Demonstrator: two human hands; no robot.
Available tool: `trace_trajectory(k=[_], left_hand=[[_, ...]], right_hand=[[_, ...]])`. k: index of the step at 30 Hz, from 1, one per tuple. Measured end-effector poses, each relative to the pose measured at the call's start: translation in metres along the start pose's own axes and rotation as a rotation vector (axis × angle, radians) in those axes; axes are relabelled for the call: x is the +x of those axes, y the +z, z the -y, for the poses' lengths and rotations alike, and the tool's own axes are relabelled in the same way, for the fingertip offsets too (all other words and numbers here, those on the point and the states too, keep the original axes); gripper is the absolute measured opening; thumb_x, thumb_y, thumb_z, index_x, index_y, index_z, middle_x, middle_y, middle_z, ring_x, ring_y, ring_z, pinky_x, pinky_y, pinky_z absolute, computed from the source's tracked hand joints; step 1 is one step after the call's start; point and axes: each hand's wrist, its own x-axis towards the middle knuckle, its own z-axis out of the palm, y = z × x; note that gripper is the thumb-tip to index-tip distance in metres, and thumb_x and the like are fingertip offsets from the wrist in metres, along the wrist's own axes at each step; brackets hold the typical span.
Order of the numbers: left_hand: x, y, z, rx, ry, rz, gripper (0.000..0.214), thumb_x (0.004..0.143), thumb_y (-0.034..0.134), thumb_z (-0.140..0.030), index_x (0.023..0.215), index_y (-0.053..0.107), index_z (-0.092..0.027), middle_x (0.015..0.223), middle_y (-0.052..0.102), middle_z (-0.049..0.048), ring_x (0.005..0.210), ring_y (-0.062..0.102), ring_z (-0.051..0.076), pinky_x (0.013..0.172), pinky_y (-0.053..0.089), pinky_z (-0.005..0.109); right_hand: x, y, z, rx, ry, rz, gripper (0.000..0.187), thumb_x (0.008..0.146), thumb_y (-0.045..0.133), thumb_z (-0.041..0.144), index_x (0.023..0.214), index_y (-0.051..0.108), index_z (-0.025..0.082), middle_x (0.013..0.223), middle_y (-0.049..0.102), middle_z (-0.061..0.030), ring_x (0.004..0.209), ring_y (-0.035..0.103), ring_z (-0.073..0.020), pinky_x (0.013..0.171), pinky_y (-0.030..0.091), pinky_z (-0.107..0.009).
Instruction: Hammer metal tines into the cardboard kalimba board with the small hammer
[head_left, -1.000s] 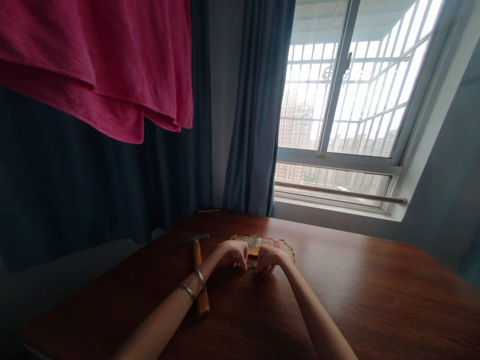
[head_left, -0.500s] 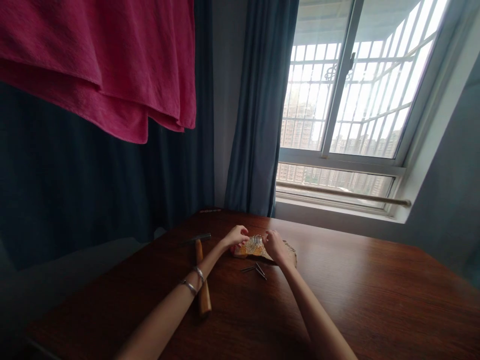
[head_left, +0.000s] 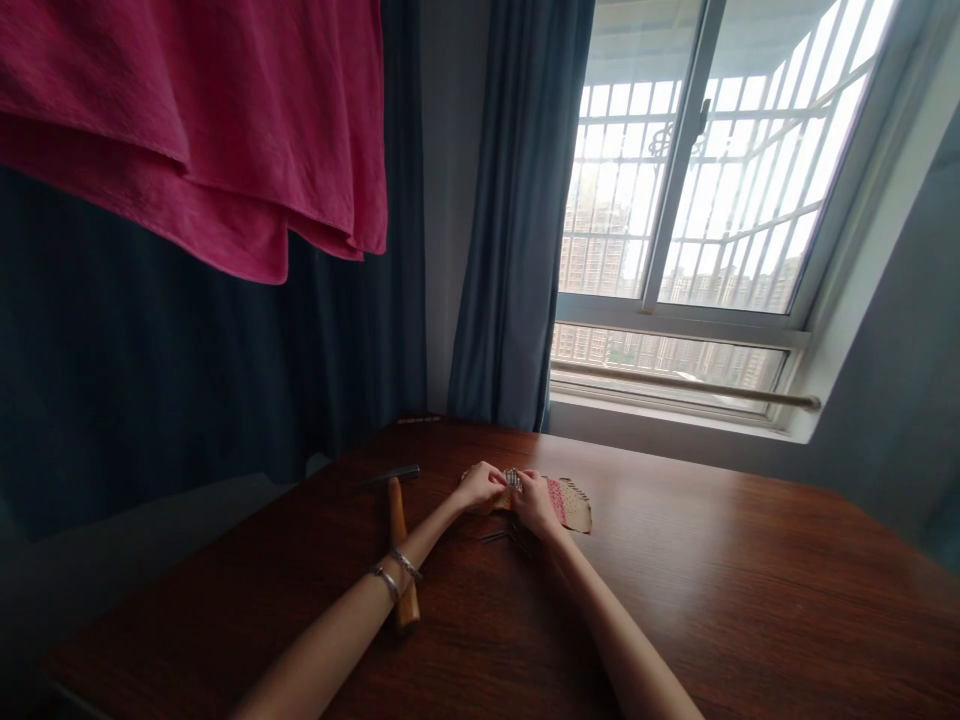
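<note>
Patterned board [head_left: 568, 503] lay flat on bench [head_left: 750, 600], w/ metal prongs [head_left: 512, 478] at its L end. L hand [head_left: 480, 487] & R hand [head_left: 534, 503] met over prongs, fingers curled narrow; actual grip couldn't be told. Loose nails [head_left: 495, 537] just in front; hammer [head_left: 397, 530] under L forearm.

— A home, this one: a room high up in an apartment block.
— Agreed. Long blue curtains [head_left: 517, 220] frame a sliding window [head_left: 750, 200] with a white grille, and tower blocks show beyond it.
— Pink cloth [head_left: 195, 130] hangs overhead, close to the camera.
— And down below, a dark wooden table [head_left: 712, 600] sits near the sill, with a wooden-handled hammer [head_left: 396, 515] lying on it. Domestic through and through.
</note>
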Motion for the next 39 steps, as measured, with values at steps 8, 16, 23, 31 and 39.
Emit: trace_trajectory(k=[8,16,23,31,39], left_hand=[[0.002,0.008,-0.003,0.012,0.058,-0.117,0.029,0.068,0.060,-0.026,0.095,0.066,-0.016,0.087,0.069,0.0035,0.076,0.061,0.014,0.069,0.044,0.020],[0.004,0.015,0.000,0.069,0.017,-0.137,0.027,0.074,0.055,-0.032,0.095,0.069,-0.021,0.085,0.070,0.0028,0.078,0.062,0.015,0.067,0.041,0.020],[0.006,0.016,0.000,0.084,0.077,-0.163,0.026,0.077,0.051,-0.034,0.083,0.071,-0.019,0.081,0.070,0.0036,0.074,0.060,0.014,0.063,0.038,0.020],[0.002,0.015,-0.004,0.053,0.023,-0.205,0.032,0.078,0.048,-0.038,0.085,0.070,-0.017,0.082,0.070,0.0065,0.075,0.061,0.016,0.061,0.037,0.021],[0.001,-0.021,-0.013,0.064,0.023,-0.074,0.029,0.073,0.053,-0.036,0.074,0.069,-0.012,0.069,0.068,0.0073,0.066,0.062,0.016,0.057,0.041,0.020]], right_hand=[[-0.003,0.002,0.004,-0.031,0.059,-0.078,0.026,0.078,0.043,0.013,0.089,0.065,0.016,0.091,0.060,-0.0088,0.086,0.054,-0.0170,0.077,0.040,-0.023],[-0.001,0.003,0.009,-0.084,0.117,-0.115,0.024,0.082,0.042,0.021,0.071,0.063,0.017,0.084,0.058,-0.0083,0.077,0.053,-0.0155,0.070,0.038,-0.022],[-0.002,0.001,0.010,-0.101,0.168,-0.112,0.020,0.082,0.043,0.021,0.075,0.062,0.017,0.086,0.059,-0.0079,0.070,0.053,-0.0148,0.062,0.035,-0.023],[-0.001,-0.007,0.015,-0.054,0.251,-0.109,0.027,0.085,0.033,0.024,0.091,0.058,0.017,0.089,0.062,-0.0097,0.079,0.057,-0.0184,0.069,0.038,-0.026],[0.016,-0.038,0.022,0.039,0.299,0.129,0.017,0.076,0.049,0.026,0.072,0.063,0.017,0.077,0.067,-0.0059,0.074,0.061,-0.0166,0.065,0.043,-0.023]])
